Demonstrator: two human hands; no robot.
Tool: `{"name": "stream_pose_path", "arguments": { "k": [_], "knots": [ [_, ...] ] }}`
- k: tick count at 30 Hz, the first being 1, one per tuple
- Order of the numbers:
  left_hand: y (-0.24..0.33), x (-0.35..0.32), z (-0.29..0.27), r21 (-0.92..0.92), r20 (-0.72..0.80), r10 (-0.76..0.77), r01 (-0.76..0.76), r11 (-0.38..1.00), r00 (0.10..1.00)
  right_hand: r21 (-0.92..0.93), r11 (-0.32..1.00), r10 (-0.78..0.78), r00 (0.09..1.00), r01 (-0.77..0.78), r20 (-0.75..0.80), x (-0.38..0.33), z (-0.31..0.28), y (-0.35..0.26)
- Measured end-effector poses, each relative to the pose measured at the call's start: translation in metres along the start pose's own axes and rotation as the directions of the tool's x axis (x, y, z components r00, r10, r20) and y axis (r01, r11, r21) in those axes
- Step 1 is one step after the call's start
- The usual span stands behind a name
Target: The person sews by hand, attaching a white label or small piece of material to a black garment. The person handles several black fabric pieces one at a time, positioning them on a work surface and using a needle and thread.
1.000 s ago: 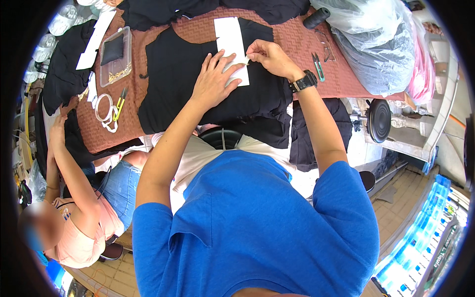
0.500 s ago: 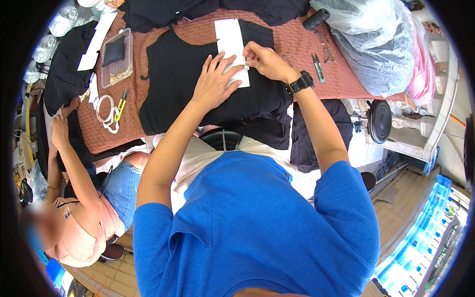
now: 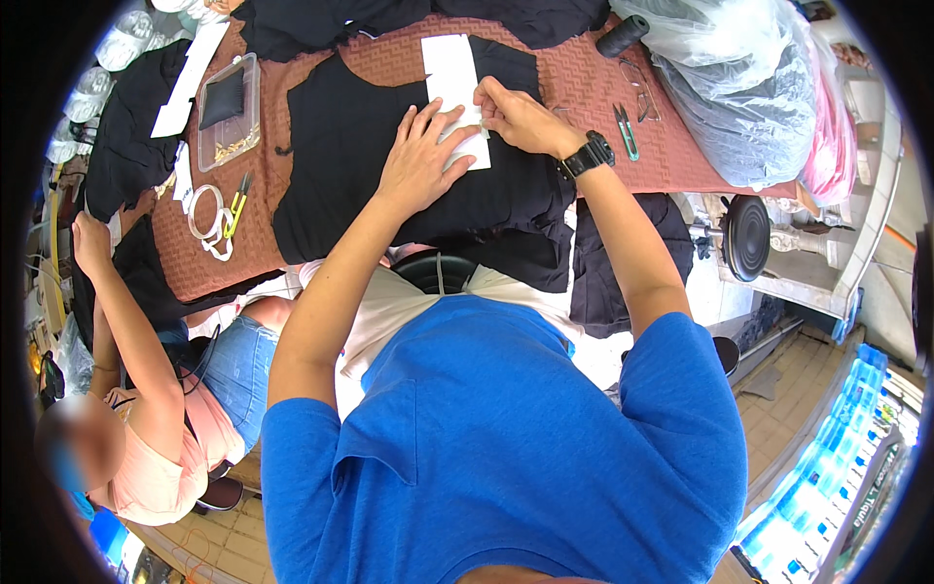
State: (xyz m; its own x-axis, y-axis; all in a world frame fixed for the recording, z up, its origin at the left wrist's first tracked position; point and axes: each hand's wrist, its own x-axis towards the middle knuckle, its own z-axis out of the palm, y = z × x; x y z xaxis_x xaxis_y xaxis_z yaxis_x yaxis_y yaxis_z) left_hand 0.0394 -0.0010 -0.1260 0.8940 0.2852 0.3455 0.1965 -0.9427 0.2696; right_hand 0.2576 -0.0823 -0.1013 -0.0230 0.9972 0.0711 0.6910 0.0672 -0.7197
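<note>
The right hand (image 3: 516,115) has crept leftward along the white paper strip (image 3: 455,83) over the last second; it began out past the strip's right edge and now its fingertips pinch that edge. The left hand (image 3: 418,156) has edged up a touch, fingers spread flat across the strip's lower end on the black fabric (image 3: 341,146). At the left, the co-worker's raised hand (image 3: 89,243) has shifted slightly along the worktop (image 3: 584,88) edge.
</note>
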Motion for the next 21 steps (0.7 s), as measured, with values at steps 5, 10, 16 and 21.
{"name": "stream_pose_path", "arguments": {
  "k": [5,10,16,21],
  "knots": [
    [-0.0005,0.0001,0.0012,-0.004,0.004,-0.002,0.002,1.000,1.000,-0.004,1.000,-0.023,1.000,0.023,-0.002,0.0015,0.0010,0.0021],
    [-0.0006,-0.0002,0.0014,0.007,0.007,-0.002,0.002,1.000,1.000,-0.022,1.000,0.009,1.000,-0.008,0.025,0.0045,-0.0005,-0.0001],
    [-0.0005,0.0003,0.0018,0.006,0.004,0.001,-0.001,1.000,1.000,-0.043,0.999,0.021,1.000,-0.020,0.015,0.0049,0.0003,0.0006],
    [0.0000,0.0004,0.0006,-0.011,0.009,-0.002,0.002,1.000,1.000,-0.046,0.999,0.030,0.999,-0.029,0.022,0.0043,0.0000,-0.0019]
  ]
}}
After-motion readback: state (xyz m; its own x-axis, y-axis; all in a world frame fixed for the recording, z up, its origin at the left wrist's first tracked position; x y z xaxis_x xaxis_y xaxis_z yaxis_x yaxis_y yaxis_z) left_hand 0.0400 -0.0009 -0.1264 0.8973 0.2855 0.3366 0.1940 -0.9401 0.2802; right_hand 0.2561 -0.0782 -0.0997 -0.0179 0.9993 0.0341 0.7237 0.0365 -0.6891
